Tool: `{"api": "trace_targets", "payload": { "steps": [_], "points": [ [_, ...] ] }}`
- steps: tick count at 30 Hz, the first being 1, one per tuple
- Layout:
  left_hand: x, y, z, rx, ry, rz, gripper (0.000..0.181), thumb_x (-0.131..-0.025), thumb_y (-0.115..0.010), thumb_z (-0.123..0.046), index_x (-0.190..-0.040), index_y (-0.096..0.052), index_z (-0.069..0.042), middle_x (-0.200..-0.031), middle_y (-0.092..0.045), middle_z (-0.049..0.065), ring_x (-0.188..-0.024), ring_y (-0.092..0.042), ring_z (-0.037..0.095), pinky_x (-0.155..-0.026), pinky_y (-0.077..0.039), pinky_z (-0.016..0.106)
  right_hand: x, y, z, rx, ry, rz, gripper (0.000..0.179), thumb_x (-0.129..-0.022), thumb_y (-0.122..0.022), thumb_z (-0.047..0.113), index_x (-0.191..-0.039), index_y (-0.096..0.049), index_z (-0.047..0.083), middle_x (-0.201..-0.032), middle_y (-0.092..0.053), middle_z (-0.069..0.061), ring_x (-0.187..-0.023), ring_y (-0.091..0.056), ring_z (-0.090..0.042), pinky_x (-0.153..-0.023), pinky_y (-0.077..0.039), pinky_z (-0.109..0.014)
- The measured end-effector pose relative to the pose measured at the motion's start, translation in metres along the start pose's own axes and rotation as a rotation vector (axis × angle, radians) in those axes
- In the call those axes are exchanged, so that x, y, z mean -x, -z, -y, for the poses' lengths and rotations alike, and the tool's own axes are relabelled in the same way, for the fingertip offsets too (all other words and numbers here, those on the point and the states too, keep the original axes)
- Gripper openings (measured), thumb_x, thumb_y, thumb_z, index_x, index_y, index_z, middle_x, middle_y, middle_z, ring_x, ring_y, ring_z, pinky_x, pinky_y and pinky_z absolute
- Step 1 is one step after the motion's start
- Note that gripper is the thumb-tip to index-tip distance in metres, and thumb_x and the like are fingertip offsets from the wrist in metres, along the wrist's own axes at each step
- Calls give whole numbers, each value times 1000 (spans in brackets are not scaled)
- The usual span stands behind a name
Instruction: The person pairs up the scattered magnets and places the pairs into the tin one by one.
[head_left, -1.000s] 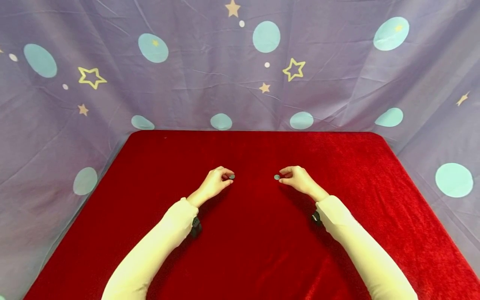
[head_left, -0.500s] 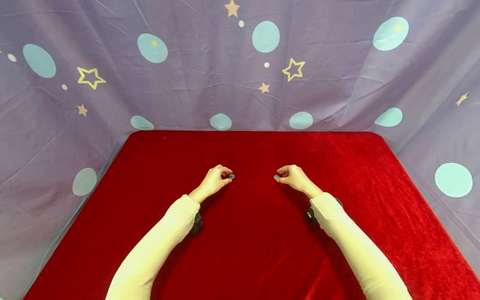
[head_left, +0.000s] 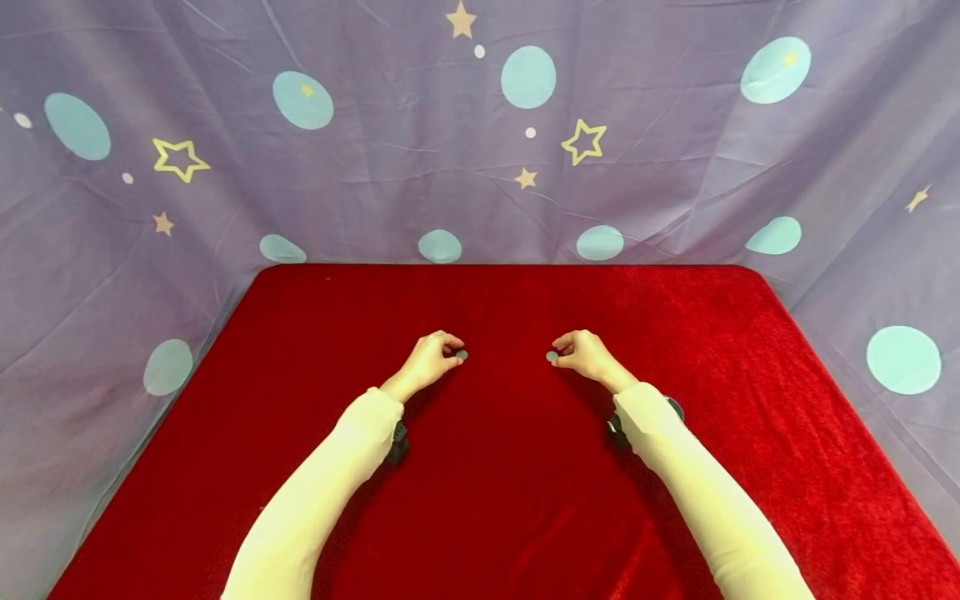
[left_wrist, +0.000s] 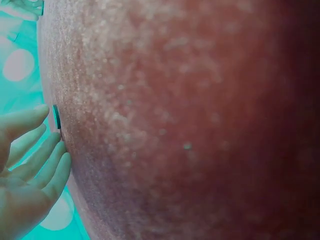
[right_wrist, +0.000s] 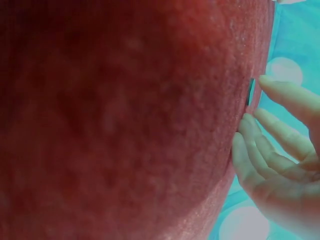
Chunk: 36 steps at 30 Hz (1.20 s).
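Two small, flat, grey-green discs lie apart on the red cloth; what they are is too small to tell. Beside the left disc (head_left: 462,355) is my left hand (head_left: 427,360), thumb and fingertips spread around its edge. In the left wrist view that disc (left_wrist: 56,116) lies flat on the cloth, thumb just off it and fingers loosely bent. My right hand (head_left: 591,357) mirrors this at the right disc (head_left: 552,356). The right wrist view has this disc (right_wrist: 251,92) flat on the cloth, the thumb tip close by and the fingertips resting near the surface.
Red velvety cloth (head_left: 510,467) covers the table. A purple curtain (head_left: 390,150) with stars and pale dots hangs behind it and along both sides. Dark wrist devices show at the left cuff (head_left: 382,408) and the right cuff (head_left: 637,404).
Both forearms have shifted slightly inward, and the right hand has come a little closer around its disc. The discs stay on the cloth; the head view has tilted slightly.
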<state>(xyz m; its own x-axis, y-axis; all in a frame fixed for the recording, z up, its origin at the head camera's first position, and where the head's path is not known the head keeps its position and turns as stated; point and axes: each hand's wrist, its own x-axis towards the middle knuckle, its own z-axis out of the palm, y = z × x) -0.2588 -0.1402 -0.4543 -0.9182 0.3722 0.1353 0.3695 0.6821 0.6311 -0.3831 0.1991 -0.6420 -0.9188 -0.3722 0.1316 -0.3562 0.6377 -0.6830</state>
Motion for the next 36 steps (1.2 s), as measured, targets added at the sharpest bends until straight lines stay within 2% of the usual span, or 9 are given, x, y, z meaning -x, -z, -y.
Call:
{"api": "trace_targets", "payload": {
  "steps": [3,8,19,22,26,28,31,33,36],
  "points": [
    [-18,-24,52,-10,-98,-49,29,-77,-68,-22,-100,-64,-6,-93,-59,6,-79,-58,13,-66,-45,21,-14,-15,-37,13,-16,0,44,-59,-77,47,-94,-68,23,-78,-65,6,-67,-60,-8,-54,-47,-26],
    [-45,-56,116,-40,-75,-35,31,-74,-71,-19,-100,-64,-5,-92,-58,6,-77,-58,15,-67,-45,23,-23,-26,-63,35,-21,-11,45,-54,-77,53,-90,-67,29,-78,-63,10,-69,-59,-7,-57,-48,-27],
    [-103,-125,257,-115,-106,-45,37,-60,-74,-52,-91,-63,-37,-88,-50,-16,-73,-51,2,-63,-44,23,-18,-23,-44,91,-15,-43,34,-54,-80,47,-81,-65,34,-82,-55,11,-72,-55,-6,-63,-46,-28],
    [-104,-125,254,-136,-99,-34,35,-60,-76,-47,-90,-65,-34,-89,-51,-13,-74,-51,6,-63,-43,26,-16,-20,-35,94,-8,-59,32,-53,-79,49,-78,-65,35,-80,-54,12,-69,-55,-4,-61,-45,-26],
    [-80,-94,192,-152,-94,-24,27,-64,-76,-41,-87,-67,-30,-86,-52,-9,-72,-50,7,-63,-42,26,-13,-17,-28,97,9,-59,31,-54,-79,47,-78,-66,32,-80,-55,9,-68,-55,-6,-58,-44,-26],
    [-82,-97,197,-159,-115,-35,25,-64,-75,-42,-85,-67,-32,-85,-51,-10,-71,-50,5,-61,-42,25,-20,-26,-47,102,23,-72,33,-53,-79,50,-78,-66,32,-80,-54,8,-67,-54,-6,-57,-44,-26],
    [-90,-106,218,-139,-149,-37,25,-63,-72,-52,-83,-65,-38,-83,-50,-14,-69,-49,2,-60,-42,22,-20,-26,-45,114,24,-80,32,-55,-79,45,-79,-68,28,-81,-56,5,-68,-54,-9,-57,-43,-27],
    [-94,-110,227,-132,-165,-32,26,-63,-70,-55,-82,-65,-38,-82,-51,-14,-69,-50,2,-60,-42,22,-15,-20,-28,115,13,-87,27,-56,-80,40,-76,-68,27,-80,-57,6,-67,-54,-8,-58,-43,-26],
    [-78,-86,181,-98,-176,-10,26,-64,-71,-52,-80,-68,-31,-78,-51,-11,-67,-50,3,-59,-41,20,7,8,39,117,21,-61,20,-60,-80,26,-75,-70,17,-77,-62,3,-68,-55,-12,-59,-43,-27]
  ]
}}
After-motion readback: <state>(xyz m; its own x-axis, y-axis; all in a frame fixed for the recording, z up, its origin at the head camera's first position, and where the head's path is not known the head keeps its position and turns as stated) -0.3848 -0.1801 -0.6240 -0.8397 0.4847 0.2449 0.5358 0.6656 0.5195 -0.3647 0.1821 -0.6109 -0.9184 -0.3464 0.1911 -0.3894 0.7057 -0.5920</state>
